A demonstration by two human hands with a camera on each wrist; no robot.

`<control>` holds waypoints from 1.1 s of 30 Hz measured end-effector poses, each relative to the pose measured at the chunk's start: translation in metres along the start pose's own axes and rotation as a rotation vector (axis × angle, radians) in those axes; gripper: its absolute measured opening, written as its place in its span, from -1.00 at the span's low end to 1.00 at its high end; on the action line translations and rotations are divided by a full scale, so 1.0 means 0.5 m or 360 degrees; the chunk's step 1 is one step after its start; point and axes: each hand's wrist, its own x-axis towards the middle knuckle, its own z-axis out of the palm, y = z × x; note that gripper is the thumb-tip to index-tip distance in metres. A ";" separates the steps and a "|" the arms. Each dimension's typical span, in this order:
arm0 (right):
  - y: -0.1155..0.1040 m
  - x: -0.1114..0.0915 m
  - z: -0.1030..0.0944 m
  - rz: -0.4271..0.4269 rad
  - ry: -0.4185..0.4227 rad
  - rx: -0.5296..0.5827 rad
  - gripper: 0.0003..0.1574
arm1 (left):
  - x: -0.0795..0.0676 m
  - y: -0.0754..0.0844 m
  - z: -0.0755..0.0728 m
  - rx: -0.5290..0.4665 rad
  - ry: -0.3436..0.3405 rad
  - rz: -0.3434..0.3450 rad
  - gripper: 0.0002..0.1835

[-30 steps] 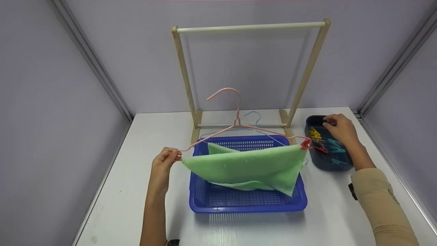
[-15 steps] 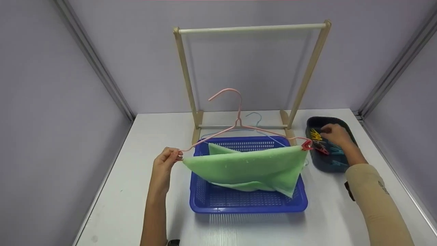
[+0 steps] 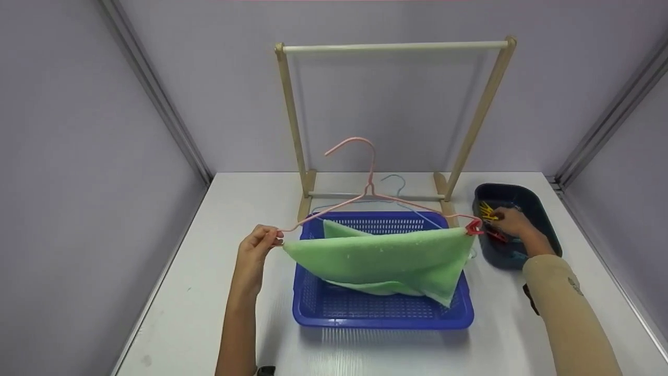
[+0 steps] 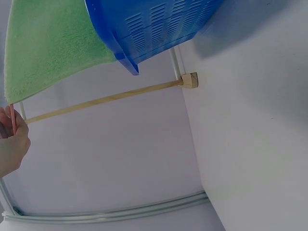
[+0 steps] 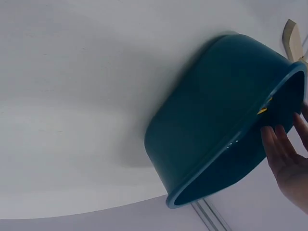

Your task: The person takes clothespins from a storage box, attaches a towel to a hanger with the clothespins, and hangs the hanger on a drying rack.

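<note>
My left hand [image 3: 258, 243] pinches the left end of a pink clothes hanger [image 3: 371, 191], beside the corner of a light green towel [image 3: 383, 258]. The towel hangs along the hanger's bottom, over a blue basket [image 3: 383, 322]. A red clothespin [image 3: 474, 226] grips towel and hanger at the right end. My right hand [image 3: 513, 222] reaches into a dark teal bin [image 3: 548, 222], its fingertips by several yellow clothespins [image 3: 488, 211]. In the right wrist view, the fingers [image 5: 274, 147] are extended and apart over the bin's opening.
Behind the basket stands a wooden rack [image 3: 482, 112] with a white top rod [image 3: 394, 47]. A blue hanger [image 3: 402, 185] lies at the basket's back edge. More green cloth [image 3: 339, 228] shows inside the basket. Side walls [image 3: 104, 183] flank the white table [image 3: 198, 292].
My right hand has moved down and left inside the bin, toward the yellow clothespins. The left hand keeps holding the hanger and towel nearly still; the head view has shifted slightly.
</note>
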 end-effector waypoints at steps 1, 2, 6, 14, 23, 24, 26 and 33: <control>0.002 0.001 0.003 0.0015 -0.0016 -0.0002 -0.48 | 0.000 0.001 0.000 0.0007 0.0001 -0.0009 -0.84; 0.005 0.001 0.005 0.0030 -0.0031 -0.0002 -0.48 | -0.001 0.002 0.001 0.0018 0.0007 -0.0025 -0.85; 0.016 0.000 0.017 0.0066 -0.0049 -0.0008 -0.49 | -0.002 0.007 0.003 0.0041 0.0008 -0.0061 -0.83; 0.029 -0.003 0.041 0.0082 -0.0079 -0.0002 -0.39 | -0.001 0.005 0.002 0.0034 0.0006 -0.0067 -0.83; 0.037 -0.008 0.067 0.0045 -0.0041 0.0023 -0.54 | -0.005 0.006 0.002 0.0030 0.0017 -0.0052 -0.84; 0.038 -0.008 0.069 0.0051 -0.0037 0.0024 -0.58 | -0.004 0.006 0.002 0.0028 0.0016 -0.0054 -0.83; 0.039 -0.008 0.072 0.0086 -0.0035 0.0047 -0.65 | -0.004 0.006 0.001 0.0026 0.0011 -0.0059 -0.83; 0.042 -0.008 0.079 0.0195 0.0040 0.0033 -0.68 | -0.005 0.006 0.000 0.0044 0.0008 -0.0059 -0.84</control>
